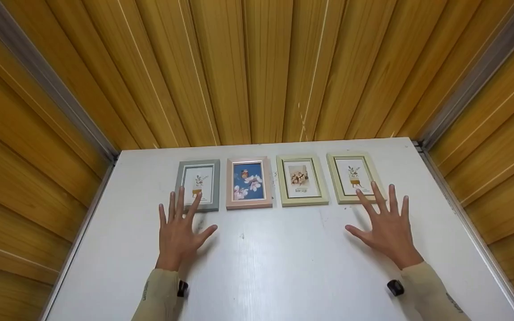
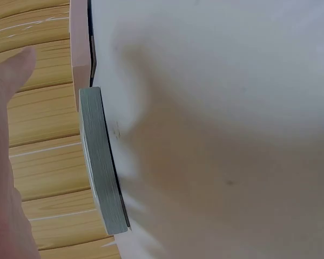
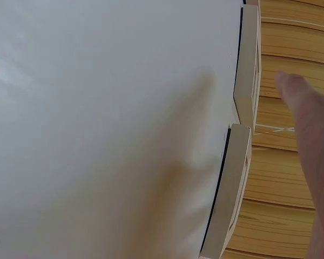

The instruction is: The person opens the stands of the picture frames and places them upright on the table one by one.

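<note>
Side by side on the white table lie a grey picture frame [image 1: 216, 187], a pink picture frame [image 1: 268, 183] and two pale green ones, a middle-right green frame [image 1: 324, 187] and a far-right green frame [image 1: 333, 183]. My left hand [image 1: 179, 236], fingers spread, hovers over the table; its fingertips overlap the grey frame's lower part in the head view. Likewise spread, my right hand [image 1: 388, 229] has its fingertips over the far-right frame's lower corner. Both hands hold nothing. The left wrist view shows the edge of the grey frame [image 2: 103, 162] beyond the thumb.
The white table [image 1: 257, 267] has wood-patterned panels [image 1: 266, 71] rising behind it and on both sides. Metal strips [image 1: 444, 80] run along the corners. A black band device [image 1: 182, 288] sits at the left wrist, another black device [image 1: 395, 287] at the right.
</note>
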Tool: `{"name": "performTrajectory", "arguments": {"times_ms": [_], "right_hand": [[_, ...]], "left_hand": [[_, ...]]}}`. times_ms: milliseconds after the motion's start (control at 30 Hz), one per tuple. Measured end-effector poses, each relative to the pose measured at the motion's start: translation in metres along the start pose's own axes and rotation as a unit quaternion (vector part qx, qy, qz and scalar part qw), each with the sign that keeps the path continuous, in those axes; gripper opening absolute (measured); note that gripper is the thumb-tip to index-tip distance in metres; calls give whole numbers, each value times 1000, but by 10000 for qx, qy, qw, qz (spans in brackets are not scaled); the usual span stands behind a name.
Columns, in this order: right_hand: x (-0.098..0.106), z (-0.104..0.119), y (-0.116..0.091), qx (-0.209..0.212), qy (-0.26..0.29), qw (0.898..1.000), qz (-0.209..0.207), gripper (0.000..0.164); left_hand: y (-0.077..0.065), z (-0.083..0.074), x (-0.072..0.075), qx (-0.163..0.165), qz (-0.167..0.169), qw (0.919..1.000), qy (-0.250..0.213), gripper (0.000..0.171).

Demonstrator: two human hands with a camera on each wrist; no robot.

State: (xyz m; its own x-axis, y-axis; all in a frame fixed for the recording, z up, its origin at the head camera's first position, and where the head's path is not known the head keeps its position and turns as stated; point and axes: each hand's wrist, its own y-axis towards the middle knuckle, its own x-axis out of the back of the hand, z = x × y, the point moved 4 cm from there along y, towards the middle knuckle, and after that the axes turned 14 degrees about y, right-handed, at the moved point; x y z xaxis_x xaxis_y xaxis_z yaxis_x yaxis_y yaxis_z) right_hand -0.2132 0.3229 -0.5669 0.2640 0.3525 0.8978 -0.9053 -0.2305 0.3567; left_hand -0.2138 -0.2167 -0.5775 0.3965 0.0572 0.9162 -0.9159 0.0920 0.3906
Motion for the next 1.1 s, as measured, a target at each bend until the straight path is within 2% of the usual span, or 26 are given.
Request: {"name": "performTrajectory", "arguments": {"times_ms": [300, 500, 767, 967, 1100], "right_hand": [[5, -2, 2, 96, -70, 9999, -30, 103], [12, -8, 11, 112, -19, 9999, -19, 101], [16, -17, 32, 94, 226, 9997, 54, 103], [18, -27, 56, -36, 356, 9993, 146, 103], [15, -35, 67, -184, 488, 9985, 185, 103]], "left_hand": [[1, -1, 2, -34, 17, 10000, -15, 101], [15, -13, 7, -118, 167, 9997, -114, 100], [42, -51, 10, -292, 171, 9986, -399, 98], [70, -93, 13, -494, 221, 9969, -566, 99], [82, -124, 11, -727, 149, 9944, -757, 100]]}}
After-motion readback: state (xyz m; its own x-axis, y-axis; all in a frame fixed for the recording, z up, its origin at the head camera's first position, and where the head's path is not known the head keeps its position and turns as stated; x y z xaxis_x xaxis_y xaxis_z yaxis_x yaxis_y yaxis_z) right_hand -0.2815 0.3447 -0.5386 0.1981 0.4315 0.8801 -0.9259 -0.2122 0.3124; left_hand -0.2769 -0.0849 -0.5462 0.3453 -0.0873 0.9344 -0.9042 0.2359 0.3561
